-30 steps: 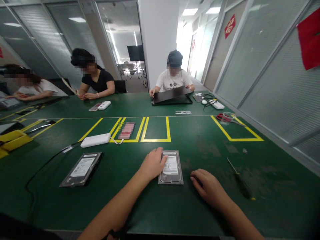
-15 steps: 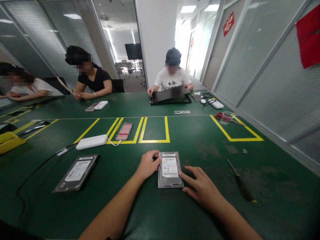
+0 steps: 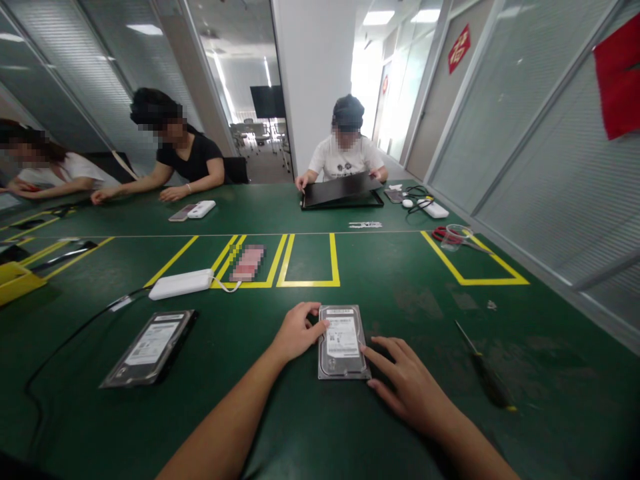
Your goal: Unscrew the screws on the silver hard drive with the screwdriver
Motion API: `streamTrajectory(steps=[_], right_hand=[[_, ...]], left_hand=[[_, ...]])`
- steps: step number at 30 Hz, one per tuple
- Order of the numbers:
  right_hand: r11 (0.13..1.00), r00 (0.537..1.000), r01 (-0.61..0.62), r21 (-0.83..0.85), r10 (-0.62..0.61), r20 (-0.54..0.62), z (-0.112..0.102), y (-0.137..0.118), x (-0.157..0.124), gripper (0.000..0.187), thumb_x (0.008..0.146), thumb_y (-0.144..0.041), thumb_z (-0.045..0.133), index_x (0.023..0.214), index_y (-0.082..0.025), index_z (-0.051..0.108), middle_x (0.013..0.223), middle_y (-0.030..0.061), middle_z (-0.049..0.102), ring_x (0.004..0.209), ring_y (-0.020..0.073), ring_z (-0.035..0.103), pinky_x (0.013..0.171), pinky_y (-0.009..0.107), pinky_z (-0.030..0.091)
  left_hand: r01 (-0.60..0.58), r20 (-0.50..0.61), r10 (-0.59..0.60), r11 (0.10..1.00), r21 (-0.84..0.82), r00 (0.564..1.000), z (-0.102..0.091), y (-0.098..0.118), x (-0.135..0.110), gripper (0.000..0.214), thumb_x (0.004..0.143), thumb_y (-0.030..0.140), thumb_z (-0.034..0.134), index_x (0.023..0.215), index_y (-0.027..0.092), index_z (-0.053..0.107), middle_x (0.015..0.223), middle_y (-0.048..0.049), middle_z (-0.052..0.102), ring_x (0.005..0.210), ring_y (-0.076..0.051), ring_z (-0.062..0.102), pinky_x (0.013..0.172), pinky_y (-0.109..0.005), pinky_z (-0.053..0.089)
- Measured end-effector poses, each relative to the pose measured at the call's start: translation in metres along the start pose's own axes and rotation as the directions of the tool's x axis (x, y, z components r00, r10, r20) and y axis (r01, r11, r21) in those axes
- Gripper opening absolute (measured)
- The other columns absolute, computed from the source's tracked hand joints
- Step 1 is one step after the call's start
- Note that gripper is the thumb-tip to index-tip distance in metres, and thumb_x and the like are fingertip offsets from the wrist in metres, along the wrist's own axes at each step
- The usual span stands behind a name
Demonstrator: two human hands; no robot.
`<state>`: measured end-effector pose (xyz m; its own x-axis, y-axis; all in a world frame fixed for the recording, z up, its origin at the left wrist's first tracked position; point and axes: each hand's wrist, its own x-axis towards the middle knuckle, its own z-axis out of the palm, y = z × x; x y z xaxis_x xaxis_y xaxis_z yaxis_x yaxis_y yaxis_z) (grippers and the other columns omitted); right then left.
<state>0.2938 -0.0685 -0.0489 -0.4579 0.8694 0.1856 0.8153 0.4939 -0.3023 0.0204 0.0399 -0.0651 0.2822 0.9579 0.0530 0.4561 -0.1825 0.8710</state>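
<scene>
A silver hard drive (image 3: pixel 342 341) with a white label lies flat on the green table (image 3: pixel 400 287) straight in front of me. My left hand (image 3: pixel 297 331) is curled on its left edge, thumb on the top face near the label. My right hand (image 3: pixel 406 379) lies on the table at the drive's right side, fingers spread and fingertips touching its right edge. It holds nothing.
A second hard drive (image 3: pixel 149 346) lies to the left, near a white power bank (image 3: pixel 181 284) and its black cable. To the right lie a dark screwdriver (image 3: pixel 483 366) and, further back, red scissors (image 3: pixel 449 235). Yellow tape boxes (image 3: pixel 310 260) mark the table. Three people sit opposite, one holding a laptop (image 3: pixel 341 190).
My right hand has slid left from the bare table to the drive's right edge. My left hand has moved off the drive's top onto its left edge.
</scene>
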Motion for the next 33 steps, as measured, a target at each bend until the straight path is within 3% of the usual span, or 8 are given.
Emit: streamTrajectory(steps=[6, 8, 12, 14, 16, 20, 23, 33], right_hand=[[0.993, 0.995, -0.076, 0.087, 0.082, -0.062, -0.017, 0.014, -0.008, 0.037, 0.094, -0.033, 0.056, 0.13, -0.024, 0.061, 0.128, 0.0126, 0.06, 0.116, 0.0261, 0.058, 0.099, 0.045, 0.053], [0.989, 0.986, -0.135, 0.064, 0.14, -0.087, -0.027, 0.028, -0.012, 0.031, 0.095, -0.037, 0.054, 0.119, -0.022, 0.066, 0.118, 0.0118, 0.064, 0.106, 0.0247, 0.062, 0.094, 0.043, 0.054], [0.934, 0.934, -0.353, -0.047, 0.35, -0.073, -0.054, 0.072, -0.017, 0.029, 0.094, -0.045, 0.052, 0.105, -0.023, 0.068, 0.106, 0.009, 0.068, 0.097, 0.0253, 0.065, 0.088, 0.042, 0.053], [0.834, 0.844, -0.533, -0.138, 0.536, -0.024, -0.07, 0.101, -0.018, 0.026, 0.096, -0.042, 0.05, 0.099, -0.023, 0.067, 0.102, 0.0075, 0.068, 0.094, 0.0232, 0.065, 0.084, 0.036, 0.05], [0.668, 0.689, -0.71, -0.225, 0.725, -0.023, -0.085, 0.131, -0.018, 0.023, 0.095, -0.037, 0.05, 0.096, -0.021, 0.067, 0.096, 0.0089, 0.069, 0.089, 0.0238, 0.066, 0.078, 0.035, 0.047], [0.434, 0.469, -0.862, -0.264, 0.879, -0.086, -0.106, 0.183, -0.022, 0.021, 0.089, -0.03, 0.055, 0.092, -0.015, 0.07, 0.092, 0.0183, 0.069, 0.084, 0.031, 0.067, 0.068, 0.037, 0.045], [0.321, 0.358, -0.913, -0.252, 0.927, -0.116, -0.111, 0.21, -0.027, 0.024, 0.088, -0.028, 0.056, 0.099, -0.014, 0.071, 0.098, 0.0224, 0.069, 0.087, 0.0326, 0.067, 0.065, 0.037, 0.045], [0.369, 0.387, -0.908, -0.197, 0.92, -0.063, -0.104, 0.237, -0.028, 0.032, 0.093, -0.039, 0.052, 0.107, -0.017, 0.072, 0.107, 0.0173, 0.07, 0.093, 0.0292, 0.065, 0.074, 0.036, 0.045]], left_hand=[[-0.078, -0.062, 0.094, 0.97, 0.232, 0.994, 0.006, 0.015, -0.007, 0.054, 0.082, 0.046, 0.068, 0.126, 0.017, 0.057, 0.119, -0.009, 0.057, 0.066, -0.011, 0.058, 0.067, -0.03, 0.054], [-0.173, -0.054, 0.201, 0.931, 0.323, 0.978, 0.005, 0.021, -0.012, 0.051, 0.083, 0.046, 0.067, 0.126, 0.019, 0.059, 0.119, -0.0096, 0.057, 0.088, -0.019, 0.062, 0.083, -0.035, 0.053], [-0.473, 0.18, 0.438, 0.794, 0.381, 0.881, -0.001, 0.03, -0.021, 0.05, 0.081, 0.054, 0.069, 0.123, 0.027, 0.065, 0.132, -0.0099, 0.056, 0.127, -0.032, 0.048, 0.109, -0.047, 0.037], [-0.59, 0.356, 0.482, 0.738, 0.328, 0.801, -0.002, 0.033, -0.024, 0.067, 0.073, 0.064, 0.073, 0.13, 0.03, 0.062, 0.144, -0.0089, 0.051, 0.138, -0.036, 0.038, 0.116, -0.052, 0.027], [-0.627, 0.446, 0.473, 0.716, 0.308, 0.76, -0.001, 0.034, -0.026, 0.08, 0.069, 0.068, 0.075, 0.138, 0.031, 0.056, 0.152, -0.0096, 0.045, 0.142, -0.037, 0.033, 0.119, -0.054, 0.02], [-0.613, 0.471, 0.437, 0.718, 0.33, 0.766, 0.002, 0.036, -0.027, 0.08, 0.071, 0.065, 0.074, 0.141, 0.033, 0.053, 0.155, -0.0098, 0.041, 0.144, -0.036, 0.033, 0.12, -0.054, 0.019], [-0.607, 0.464, 0.436, 0.723, 0.33, 0.771, 0.003, 0.036, -0.027, 0.079, 0.071, 0.063, 0.075, 0.14, 0.033, 0.054, 0.155, -0.0094, 0.041, 0.144, -0.036, 0.034, 0.12, -0.054, 0.02], [-0.598, 0.467, 0.424, 0.73, 0.331, 0.776, 0.002, 0.037, -0.026, 0.08, 0.07, 0.063, 0.076, 0.141, 0.034, 0.054, 0.155, -0.0091, 0.041, 0.143, -0.037, 0.035, 0.119, -0.056, 0.021]])
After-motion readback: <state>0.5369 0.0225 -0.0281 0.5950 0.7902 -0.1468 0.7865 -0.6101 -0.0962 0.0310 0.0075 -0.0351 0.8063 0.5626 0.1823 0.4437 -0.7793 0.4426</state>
